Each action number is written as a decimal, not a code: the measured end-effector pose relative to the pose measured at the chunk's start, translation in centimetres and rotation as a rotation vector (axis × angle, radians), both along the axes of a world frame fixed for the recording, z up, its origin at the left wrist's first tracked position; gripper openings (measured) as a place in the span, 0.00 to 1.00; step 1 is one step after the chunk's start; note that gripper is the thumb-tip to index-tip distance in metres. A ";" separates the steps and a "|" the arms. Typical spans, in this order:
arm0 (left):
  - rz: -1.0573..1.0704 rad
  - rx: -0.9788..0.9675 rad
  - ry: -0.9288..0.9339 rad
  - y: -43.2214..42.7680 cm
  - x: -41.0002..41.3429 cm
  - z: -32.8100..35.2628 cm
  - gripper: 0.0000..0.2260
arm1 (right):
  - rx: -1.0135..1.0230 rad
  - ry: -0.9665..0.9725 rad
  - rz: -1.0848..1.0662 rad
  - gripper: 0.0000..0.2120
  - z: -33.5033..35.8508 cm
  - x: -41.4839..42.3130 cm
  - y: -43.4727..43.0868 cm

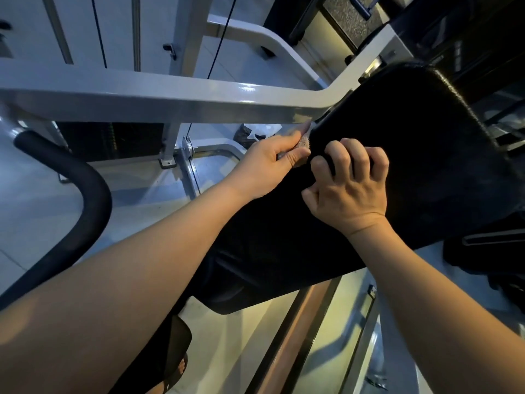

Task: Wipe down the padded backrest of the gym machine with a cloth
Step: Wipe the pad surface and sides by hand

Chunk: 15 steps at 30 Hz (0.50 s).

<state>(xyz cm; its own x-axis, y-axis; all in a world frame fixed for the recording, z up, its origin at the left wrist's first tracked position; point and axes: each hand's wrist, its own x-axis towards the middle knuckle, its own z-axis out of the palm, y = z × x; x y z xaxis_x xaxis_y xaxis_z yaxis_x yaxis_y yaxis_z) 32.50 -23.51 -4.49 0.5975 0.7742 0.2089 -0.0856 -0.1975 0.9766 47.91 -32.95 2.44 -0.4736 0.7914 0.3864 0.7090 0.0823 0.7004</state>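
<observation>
The left hand (pixel 270 163) pinches a small brownish cloth (pixel 297 149) against the left edge of the black padded backrest (pixel 412 155), just below the grey frame bar (pixel 170 100). The right hand (pixel 350 191) lies on the pad just beside it, fingers curled; whether they grip anything cannot be told. A black foam-covered handle (pixel 74 177) curves at the left.

A gym: grey steel machine frame (pixel 170 98), cables (pixel 218 44), black padded backrest (pixel 412 143), foam-covered handle (pixel 85 177).

- Forearms bare up to the left hand (pixel 267 166) and right hand (pixel 349 194).
- Dark garment (pixel 173 342) below the backrest (pixel 397 155).
- Black open-toed sandal (pixel 178 370), further below the backrest.
</observation>
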 end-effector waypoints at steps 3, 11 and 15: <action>0.000 0.039 0.033 0.1 0.6 0.0 0.20 | 0.005 0.012 0.006 0.14 -0.2 -0.1 -0.2; 0.263 0.105 0.022 -2.9 -1.1 -4.6 0.13 | -0.013 0.008 0.009 0.13 -0.2 -0.1 0.0; 0.270 -0.165 0.227 -5.9 -5.1 -11.8 0.10 | -0.010 0.012 -0.002 0.13 -0.3 -0.1 -0.1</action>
